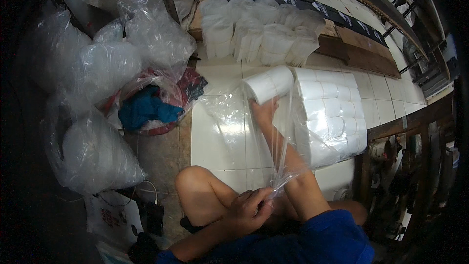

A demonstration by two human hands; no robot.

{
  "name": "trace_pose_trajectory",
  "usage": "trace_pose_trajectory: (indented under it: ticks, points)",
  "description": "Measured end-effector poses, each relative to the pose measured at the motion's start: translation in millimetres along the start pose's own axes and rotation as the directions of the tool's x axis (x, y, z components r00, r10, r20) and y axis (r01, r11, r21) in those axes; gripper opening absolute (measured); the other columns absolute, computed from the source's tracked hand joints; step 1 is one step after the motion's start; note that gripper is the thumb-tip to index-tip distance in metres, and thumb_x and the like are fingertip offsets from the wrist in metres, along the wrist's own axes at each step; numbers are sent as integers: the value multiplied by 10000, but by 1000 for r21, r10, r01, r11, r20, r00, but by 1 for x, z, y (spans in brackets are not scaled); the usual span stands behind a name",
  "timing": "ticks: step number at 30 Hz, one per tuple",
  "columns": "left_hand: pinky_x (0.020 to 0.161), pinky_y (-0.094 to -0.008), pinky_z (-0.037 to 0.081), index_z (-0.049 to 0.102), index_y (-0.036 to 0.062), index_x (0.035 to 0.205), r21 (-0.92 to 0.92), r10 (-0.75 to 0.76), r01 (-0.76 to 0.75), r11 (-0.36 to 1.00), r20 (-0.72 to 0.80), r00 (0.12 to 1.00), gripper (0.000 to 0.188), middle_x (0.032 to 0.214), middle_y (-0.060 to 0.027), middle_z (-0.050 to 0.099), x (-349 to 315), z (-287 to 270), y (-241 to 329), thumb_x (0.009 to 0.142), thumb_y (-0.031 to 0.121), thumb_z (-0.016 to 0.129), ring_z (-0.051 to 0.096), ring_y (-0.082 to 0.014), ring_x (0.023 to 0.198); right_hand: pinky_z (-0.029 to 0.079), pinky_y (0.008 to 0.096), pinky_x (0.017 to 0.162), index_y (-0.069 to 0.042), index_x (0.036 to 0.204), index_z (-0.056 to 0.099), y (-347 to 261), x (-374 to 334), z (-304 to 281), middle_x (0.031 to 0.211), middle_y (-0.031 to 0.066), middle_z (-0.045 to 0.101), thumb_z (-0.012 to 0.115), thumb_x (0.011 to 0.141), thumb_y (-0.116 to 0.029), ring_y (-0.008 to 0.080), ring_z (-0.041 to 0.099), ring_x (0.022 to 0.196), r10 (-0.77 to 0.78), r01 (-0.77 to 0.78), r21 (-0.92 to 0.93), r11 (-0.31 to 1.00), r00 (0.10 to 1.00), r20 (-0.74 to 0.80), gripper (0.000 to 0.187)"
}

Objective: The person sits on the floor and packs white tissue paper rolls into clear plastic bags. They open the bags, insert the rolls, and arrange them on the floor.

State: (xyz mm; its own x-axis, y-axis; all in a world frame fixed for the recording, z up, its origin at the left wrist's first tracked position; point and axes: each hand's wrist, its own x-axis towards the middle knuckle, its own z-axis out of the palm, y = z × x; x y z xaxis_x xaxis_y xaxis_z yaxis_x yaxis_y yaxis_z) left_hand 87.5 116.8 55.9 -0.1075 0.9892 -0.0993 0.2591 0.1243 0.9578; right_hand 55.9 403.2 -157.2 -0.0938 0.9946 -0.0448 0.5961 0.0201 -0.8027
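My left hand (249, 210), low in the middle above my crossed legs, is closed on the gathered edge of a large clear plastic bag (229, 134). My right arm reaches away from me, inside or behind the bag's clear film. At its end, my right hand (265, 112) grips the near end of a white roll (271, 84), with fingers partly hidden under it. Just right of that roll lies a block of several white rolls (332, 110) stacked in rows, with clear film over its near part.
Bundled translucent rolls (276, 44) stand in rows at the back, before a long dark printed strip (303, 7). Big filled clear bags (107, 63) crowd the left, beside a bag with blue cloth (151, 107). A dark shelf frame (405, 127) edges the right. White tiles (215, 137) cover the floor.
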Motion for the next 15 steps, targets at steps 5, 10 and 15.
trace_pose_trajectory:
  ticks: [5, 10, 15]
  points:
    - [662, -349, 525, 512, -18, 1196, 87, 200, -196, 977, -41, 979, 350, 888, -185, 631, 2, -8, -1, 876, 82, 613, 650, -274, 740, 317, 450, 1054, 90, 1407, 142, 0, 5, 6, 1370, 342, 274, 777, 675, -290, 475, 323, 1240, 76, -76, -10, 997, 997, 15, 1041]
    - [665, -359, 529, 493, -14, 1221, 1, 154, -155, 988, -93, 984, 389, 888, -180, 640, 3, -6, -6, 867, 70, 632, 659, -269, 745, 282, 443, 1080, 112, 1423, 60, -6, 3, 3, 1334, 388, 267, 793, 663, -268, 466, 315, 1260, 27, -28, -21, 999, 998, -60, 1121]
    - [670, -357, 532, 454, -11, 1271, -76, 67, -72, 994, -68, 995, 441, 909, -182, 646, 7, -4, -7, 874, 68, 628, 661, -264, 752, 212, 446, 1122, 118, 1425, 45, 10, 1, 5, 1416, 357, 202, 790, 678, -203, 488, 226, 1322, -270, 261, -82, 962, 955, -121, 1102]
